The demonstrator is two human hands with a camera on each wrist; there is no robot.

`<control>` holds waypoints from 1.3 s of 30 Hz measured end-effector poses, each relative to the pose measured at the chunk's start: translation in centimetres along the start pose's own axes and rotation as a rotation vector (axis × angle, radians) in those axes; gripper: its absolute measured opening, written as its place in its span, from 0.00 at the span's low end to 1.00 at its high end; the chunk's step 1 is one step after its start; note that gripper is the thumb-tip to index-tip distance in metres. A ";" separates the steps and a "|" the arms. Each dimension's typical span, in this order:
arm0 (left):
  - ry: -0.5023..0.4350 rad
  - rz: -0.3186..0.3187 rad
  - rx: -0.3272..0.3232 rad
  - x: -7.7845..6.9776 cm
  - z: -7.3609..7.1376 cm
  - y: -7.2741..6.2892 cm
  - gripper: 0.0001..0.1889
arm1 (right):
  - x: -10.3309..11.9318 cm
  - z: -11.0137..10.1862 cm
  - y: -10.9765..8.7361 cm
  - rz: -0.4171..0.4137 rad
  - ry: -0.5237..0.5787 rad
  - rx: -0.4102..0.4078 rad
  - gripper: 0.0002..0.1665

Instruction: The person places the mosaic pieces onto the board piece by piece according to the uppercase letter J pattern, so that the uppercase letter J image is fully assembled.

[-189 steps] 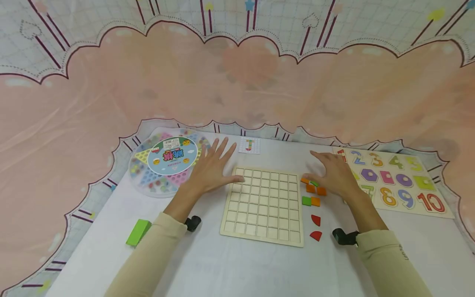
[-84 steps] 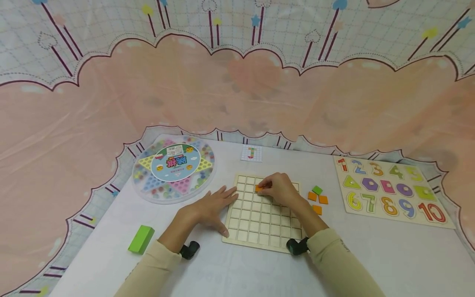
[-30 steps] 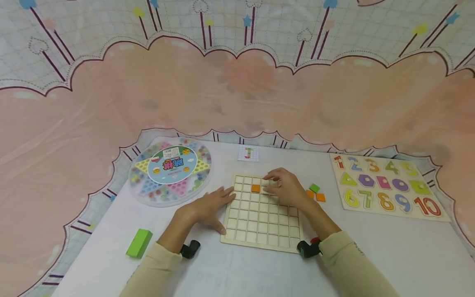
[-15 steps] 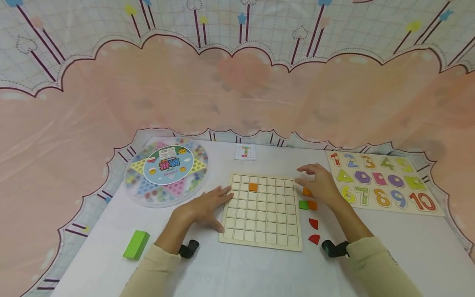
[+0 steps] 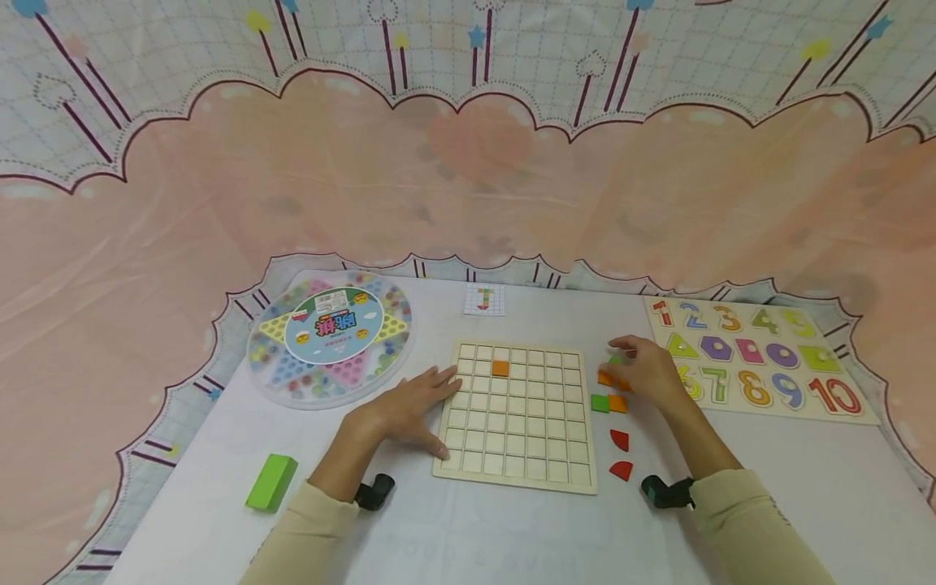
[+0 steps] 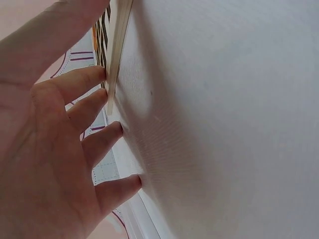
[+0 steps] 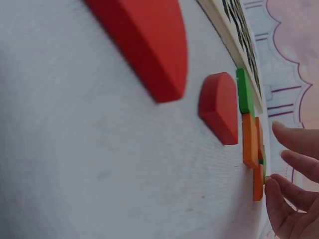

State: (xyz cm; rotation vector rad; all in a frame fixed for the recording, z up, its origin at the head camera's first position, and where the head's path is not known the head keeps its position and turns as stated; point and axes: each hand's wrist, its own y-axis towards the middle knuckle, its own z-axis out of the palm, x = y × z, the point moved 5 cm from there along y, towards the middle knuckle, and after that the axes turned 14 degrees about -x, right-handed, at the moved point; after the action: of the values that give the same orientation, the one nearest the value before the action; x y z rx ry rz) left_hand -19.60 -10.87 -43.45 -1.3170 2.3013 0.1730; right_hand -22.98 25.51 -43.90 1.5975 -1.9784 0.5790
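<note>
My left hand rests at the left edge of the wooden grid board, fingers spread and thumb by its near corner. In the left wrist view, the fingertips touch the board's side and the white surface. An orange square tile sits in a cell of the second row. My right hand hovers right of the board, its fingers bent over several orange tiles and a green tile; no tile shows gripped. In the right wrist view, its fingertips are close beside the tiles.
Two red quarter-round pieces and another green tile lie right of the board. A picture card lies behind it. A number puzzle is at the right, a round Chinese checkers set and a green block at the left.
An orange tile was placed on the board by the right hand, which has since moved right, back to the loose tiles. The left hand moved down to the board's edge, then stayed.
</note>
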 end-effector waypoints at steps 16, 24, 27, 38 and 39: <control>0.004 -0.038 0.008 0.1 0.1 -0.3 0.57 | 0.2 1.5 0.0 -0.044 0.014 -0.010 0.17; 0.013 -0.036 0.004 0.2 0.0 -0.2 0.57 | 0.2 1.5 0.1 -0.006 0.029 0.013 0.14; 0.016 -0.030 0.002 0.2 0.1 -0.1 0.57 | 0.2 1.2 0.0 -0.008 0.010 0.011 0.13; 0.021 -0.021 0.008 0.0 0.2 0.0 0.57 | 0.2 0.8 0.1 -0.033 -0.030 -0.001 0.13; 0.022 -0.020 0.008 0.0 0.2 0.0 0.57 | 0.1 0.8 0.1 -0.034 -0.035 0.003 0.14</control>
State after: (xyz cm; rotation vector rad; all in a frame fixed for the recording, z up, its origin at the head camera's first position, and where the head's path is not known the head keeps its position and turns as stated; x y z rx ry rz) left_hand -19.52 -10.76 -43.64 -1.3435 2.3045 0.1430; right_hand -23.23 24.95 -44.39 1.6501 -1.9729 0.5448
